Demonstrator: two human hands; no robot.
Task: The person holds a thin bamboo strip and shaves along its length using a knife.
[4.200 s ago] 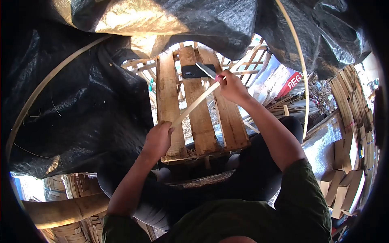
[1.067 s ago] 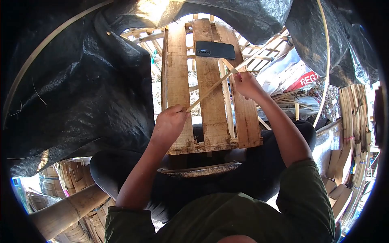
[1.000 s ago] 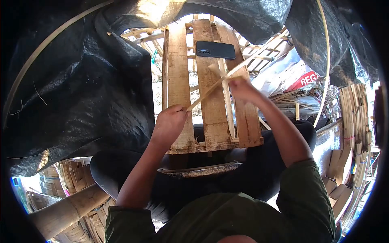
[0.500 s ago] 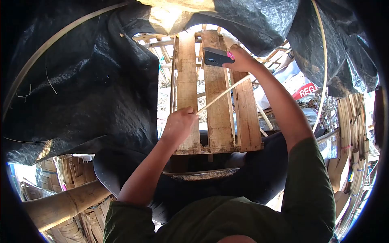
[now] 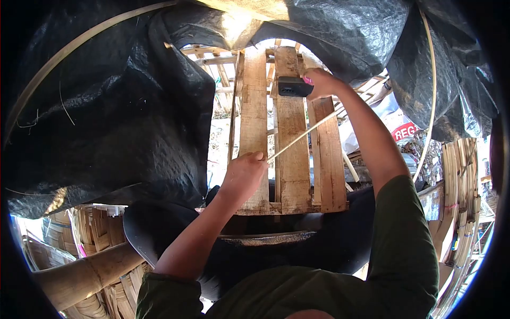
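My left hand (image 5: 245,173) is closed round the near end of a thin pale stick (image 5: 303,134), thumb on top. From there the stick slants up to the right, over the wooden slats (image 5: 292,159), and its far part passes behind my right forearm. In my right hand (image 5: 323,85) is a dark mobile phone (image 5: 294,86), held by its right end above the slats. Its camera lenses face up towards me. Something pink (image 5: 307,81) shows at my right fingertips; I cannot make out what it is.
Black plastic sheeting (image 5: 133,133) hangs on the left and overhead. Bent cane strips (image 5: 58,56) cross it. Split bamboo (image 5: 459,181) stands at the right, and a thick bamboo pole (image 5: 90,271) lies low on the left. A white and red printed sack (image 5: 401,130) is beyond my right arm.
The whole view has shifted slightly down and right. The phone now lies more level and is seen at a flatter angle. Both hands keep their hold.
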